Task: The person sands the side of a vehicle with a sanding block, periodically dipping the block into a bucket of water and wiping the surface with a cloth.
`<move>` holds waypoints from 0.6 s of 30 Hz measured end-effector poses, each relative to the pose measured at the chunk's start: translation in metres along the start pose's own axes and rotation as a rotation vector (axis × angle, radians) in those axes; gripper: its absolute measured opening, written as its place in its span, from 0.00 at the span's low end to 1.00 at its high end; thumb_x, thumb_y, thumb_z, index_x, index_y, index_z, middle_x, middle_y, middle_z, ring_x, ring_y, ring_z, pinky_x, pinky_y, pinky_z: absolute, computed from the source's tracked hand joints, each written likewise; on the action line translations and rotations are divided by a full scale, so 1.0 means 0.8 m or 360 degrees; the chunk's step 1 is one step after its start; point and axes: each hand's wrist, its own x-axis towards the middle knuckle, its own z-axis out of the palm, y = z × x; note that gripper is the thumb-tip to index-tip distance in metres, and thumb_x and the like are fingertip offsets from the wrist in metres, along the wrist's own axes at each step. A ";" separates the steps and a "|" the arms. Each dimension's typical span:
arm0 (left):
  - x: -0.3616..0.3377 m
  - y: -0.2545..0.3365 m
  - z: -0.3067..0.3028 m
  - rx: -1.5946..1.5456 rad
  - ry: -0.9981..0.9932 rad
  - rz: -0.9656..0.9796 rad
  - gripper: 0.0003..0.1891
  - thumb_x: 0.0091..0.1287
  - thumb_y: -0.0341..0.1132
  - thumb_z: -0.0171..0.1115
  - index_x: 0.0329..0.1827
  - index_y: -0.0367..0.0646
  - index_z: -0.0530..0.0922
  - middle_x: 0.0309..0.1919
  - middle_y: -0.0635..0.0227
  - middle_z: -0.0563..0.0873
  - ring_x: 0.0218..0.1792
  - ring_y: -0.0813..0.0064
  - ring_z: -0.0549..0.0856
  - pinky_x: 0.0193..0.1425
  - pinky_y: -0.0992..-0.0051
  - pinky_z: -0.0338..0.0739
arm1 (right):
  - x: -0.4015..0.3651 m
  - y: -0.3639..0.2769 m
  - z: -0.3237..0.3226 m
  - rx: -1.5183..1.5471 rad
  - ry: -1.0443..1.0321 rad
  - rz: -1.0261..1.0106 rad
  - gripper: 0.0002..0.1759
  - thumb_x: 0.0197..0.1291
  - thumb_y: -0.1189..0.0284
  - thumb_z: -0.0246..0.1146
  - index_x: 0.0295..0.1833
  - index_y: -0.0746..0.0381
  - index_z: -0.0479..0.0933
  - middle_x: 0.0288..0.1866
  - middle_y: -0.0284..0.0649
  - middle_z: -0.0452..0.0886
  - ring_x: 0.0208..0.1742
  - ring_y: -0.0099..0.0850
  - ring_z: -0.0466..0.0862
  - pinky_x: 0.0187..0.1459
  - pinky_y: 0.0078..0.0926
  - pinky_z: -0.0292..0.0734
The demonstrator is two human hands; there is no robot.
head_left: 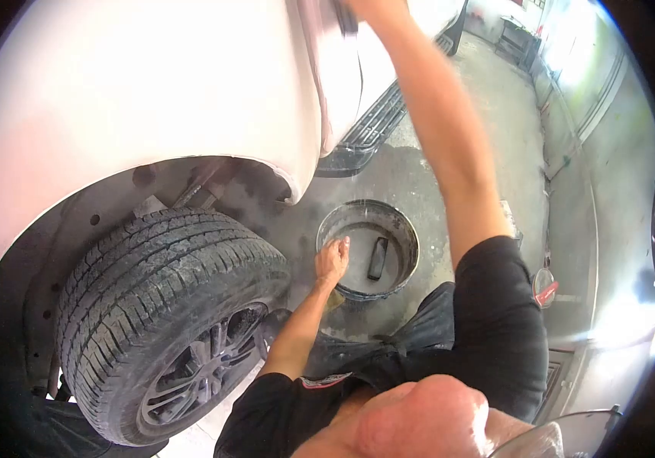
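Note:
My left hand [333, 260] is over the left rim of a round bucket [411, 271] of greyish water. Its fingers look curled in, and whatever they might hold is hidden. Inside the bucket lies a long black block [378, 258], apart from that hand. My right hand [377, 8] is raised to the vehicle's pale side panel, at the top edge of the view. Most of this hand is cut off and its fingers do not show. Below the panel, the vehicle's body [182, 84] curves over an open wheel arch.
A large treaded tyre [167, 282] with a spoked wheel [205, 370] stands left of the bucket. A black side step [377, 126] runs along the vehicle. On the right are a wall [572, 198] and a round lid-like item with red [545, 290]. The concrete floor [495, 99] has wet patches.

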 end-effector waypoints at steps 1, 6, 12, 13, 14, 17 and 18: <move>0.001 -0.001 0.000 0.0006 0.0013 0.0038 0.26 0.80 0.54 0.52 0.38 0.39 0.83 0.37 0.53 0.87 0.41 0.43 0.86 0.46 0.50 0.80 | -0.063 0.038 0.040 -0.0021 0.0010 -0.0098 0.34 0.63 0.65 0.69 0.76 0.42 0.74 0.58 0.64 0.75 0.56 0.59 0.76 0.56 0.57 0.75; 0.001 -0.004 0.001 0.0000 -0.0026 0.0009 0.25 0.80 0.54 0.52 0.37 0.39 0.81 0.37 0.53 0.87 0.40 0.43 0.86 0.45 0.49 0.79 | -0.302 0.047 0.069 -0.0149 0.0088 -0.0124 0.32 0.60 0.62 0.73 0.72 0.42 0.79 0.56 0.65 0.76 0.52 0.57 0.78 0.51 0.51 0.77; 0.003 -0.003 0.002 0.0038 -0.0035 0.0012 0.25 0.80 0.54 0.52 0.36 0.39 0.80 0.37 0.52 0.87 0.40 0.44 0.86 0.45 0.50 0.79 | -0.129 0.054 0.054 0.0016 -0.0007 -0.0012 0.30 0.60 0.60 0.74 0.70 0.43 0.80 0.51 0.59 0.79 0.49 0.55 0.79 0.46 0.50 0.77; 0.010 -0.002 0.004 0.0019 -0.0010 0.0040 0.25 0.80 0.54 0.52 0.36 0.39 0.80 0.37 0.52 0.87 0.41 0.44 0.86 0.45 0.50 0.79 | -0.107 0.058 0.058 0.0073 0.0011 -0.0008 0.29 0.60 0.60 0.73 0.68 0.43 0.81 0.50 0.57 0.80 0.47 0.54 0.80 0.44 0.50 0.77; 0.009 -0.003 0.002 0.0004 0.0011 0.0061 0.25 0.80 0.54 0.52 0.36 0.39 0.80 0.37 0.52 0.87 0.41 0.44 0.86 0.46 0.50 0.79 | -0.105 0.055 0.059 0.0060 0.0066 -0.0045 0.27 0.59 0.61 0.73 0.66 0.43 0.82 0.48 0.54 0.81 0.46 0.53 0.80 0.40 0.49 0.76; 0.002 -0.009 0.006 -0.0048 0.0018 0.0055 0.25 0.80 0.53 0.52 0.36 0.39 0.80 0.37 0.52 0.86 0.41 0.44 0.86 0.46 0.50 0.79 | -0.198 0.038 0.049 -0.0265 0.0178 -0.0144 0.27 0.58 0.64 0.74 0.66 0.48 0.84 0.48 0.49 0.85 0.44 0.51 0.83 0.41 0.48 0.79; 0.004 -0.009 0.007 -0.0065 0.0013 0.0045 0.25 0.80 0.53 0.52 0.35 0.39 0.80 0.37 0.52 0.86 0.41 0.44 0.86 0.46 0.50 0.79 | -0.244 0.048 0.055 -0.0093 0.0073 -0.0221 0.30 0.56 0.67 0.74 0.68 0.46 0.82 0.53 0.53 0.84 0.46 0.52 0.82 0.44 0.48 0.79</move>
